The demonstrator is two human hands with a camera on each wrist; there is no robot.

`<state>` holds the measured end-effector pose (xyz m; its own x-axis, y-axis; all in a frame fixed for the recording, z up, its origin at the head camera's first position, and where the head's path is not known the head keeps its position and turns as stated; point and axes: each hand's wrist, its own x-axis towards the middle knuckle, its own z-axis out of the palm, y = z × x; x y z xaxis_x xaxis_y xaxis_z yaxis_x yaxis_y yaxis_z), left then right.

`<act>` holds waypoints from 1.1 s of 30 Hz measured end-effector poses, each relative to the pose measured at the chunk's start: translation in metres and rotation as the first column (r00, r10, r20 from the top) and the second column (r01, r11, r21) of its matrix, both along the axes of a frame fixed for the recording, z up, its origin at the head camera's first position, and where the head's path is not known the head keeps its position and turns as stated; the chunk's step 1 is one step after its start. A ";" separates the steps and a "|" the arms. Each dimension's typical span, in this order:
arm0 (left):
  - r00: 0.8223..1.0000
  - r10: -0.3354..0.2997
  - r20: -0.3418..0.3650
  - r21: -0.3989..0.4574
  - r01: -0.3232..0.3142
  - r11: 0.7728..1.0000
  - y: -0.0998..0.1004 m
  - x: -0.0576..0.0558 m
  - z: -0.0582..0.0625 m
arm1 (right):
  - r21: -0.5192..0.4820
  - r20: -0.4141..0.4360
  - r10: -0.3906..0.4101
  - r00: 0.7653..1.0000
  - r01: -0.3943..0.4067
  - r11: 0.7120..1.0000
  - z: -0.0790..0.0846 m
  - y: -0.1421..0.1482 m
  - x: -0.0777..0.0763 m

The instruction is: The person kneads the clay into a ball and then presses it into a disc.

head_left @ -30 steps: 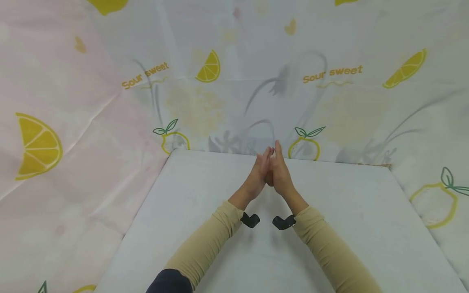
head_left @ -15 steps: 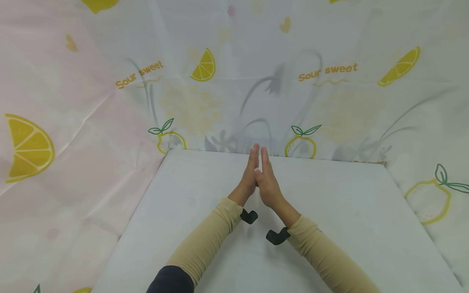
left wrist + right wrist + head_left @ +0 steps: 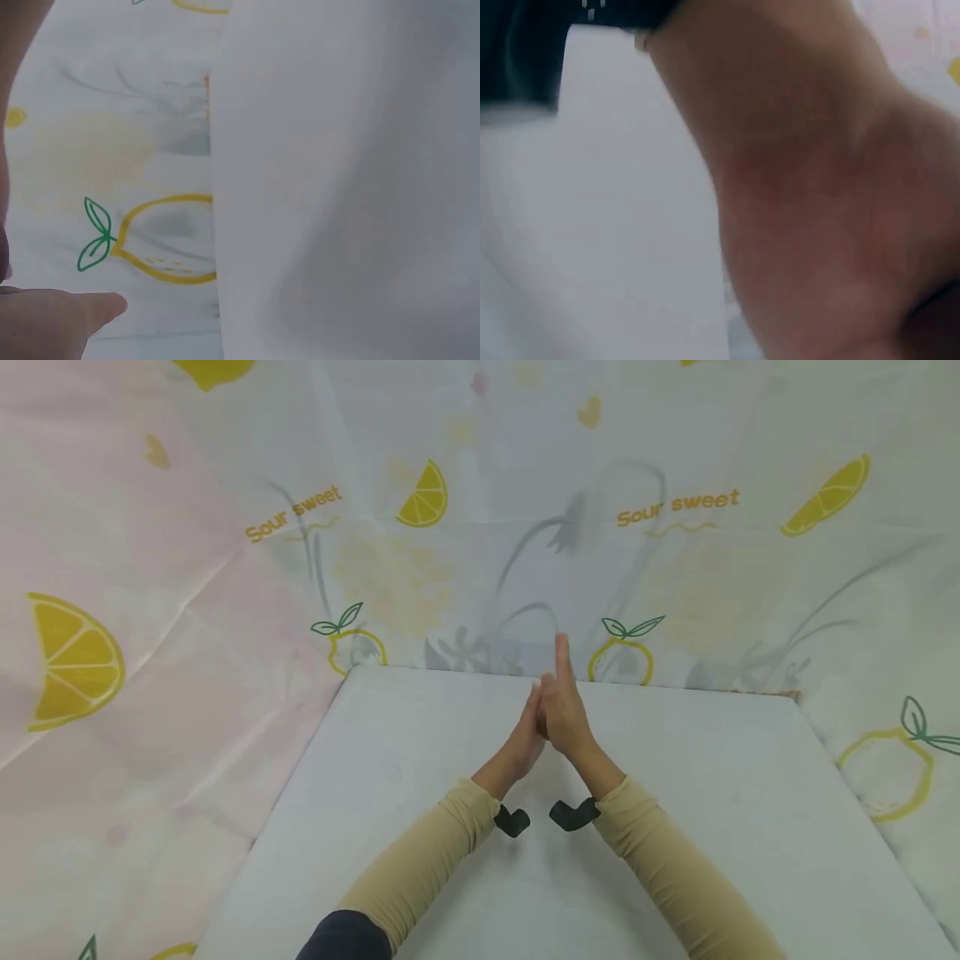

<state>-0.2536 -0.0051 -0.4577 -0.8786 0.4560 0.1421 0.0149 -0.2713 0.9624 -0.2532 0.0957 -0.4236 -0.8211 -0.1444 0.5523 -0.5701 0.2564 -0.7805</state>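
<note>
Both hands meet palm to palm above the middle of the white table (image 3: 420, 735) in the head view. My left hand (image 3: 522, 739) comes in from the left, largely overlapped at its fingers by the other hand. Against it lies my right hand (image 3: 568, 718), its fingers straight and reaching farther up. No object shows between the palms. In the left wrist view a thumb of the left hand (image 3: 56, 322) juts in at the lower left. The right wrist view is filled by the wrist and heel of the right hand (image 3: 810, 210).
A patterned cloth (image 3: 480, 568) with printed lemons hangs behind the table and down its sides. Each wrist carries a black camera mount, the left mount (image 3: 513, 822) and the right mount (image 3: 574, 816), both over the tabletop.
Half a second ago the fingertips stood nearly level. Since then my right hand has slid forward along the left palm, while the left hand has drawn back a little.
</note>
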 end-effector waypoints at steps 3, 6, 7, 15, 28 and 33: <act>0.999 -0.035 -0.033 0.024 0.036 0.999 -0.003 0.000 0.005 | -0.040 0.073 0.011 0.997 -0.008 0.999 -0.003 0.004 -0.008; 0.996 -0.059 -0.060 0.018 0.061 0.998 -0.006 -0.002 0.009 | -0.074 0.146 0.039 0.989 -0.028 0.997 -0.009 0.010 -0.013; 0.996 -0.062 -0.062 0.018 0.063 0.998 -0.007 -0.003 0.011 | -0.077 0.166 0.048 0.985 -0.035 0.996 -0.011 0.011 -0.014; 0.996 -0.010 -0.086 0.039 0.014 0.999 -0.013 -0.010 0.022 | -0.037 0.235 0.068 0.970 -0.061 0.997 -0.027 0.007 -0.004; 0.991 0.129 -0.042 -0.128 -0.134 0.983 -0.014 -0.015 0.018 | 0.056 0.068 0.065 0.996 -0.069 0.996 -0.023 -0.015 0.026; 0.996 0.080 -0.037 -0.112 -0.083 0.990 -0.008 -0.014 0.012 | 0.054 0.031 0.030 0.999 -0.032 0.998 -0.013 -0.014 0.025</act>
<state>-0.2677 -0.0132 -0.4459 -0.9092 0.3979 0.1225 0.0640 -0.1572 0.9855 -0.2281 0.0817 -0.4363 -0.8317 -0.1991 0.5183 -0.5552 0.2814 -0.7827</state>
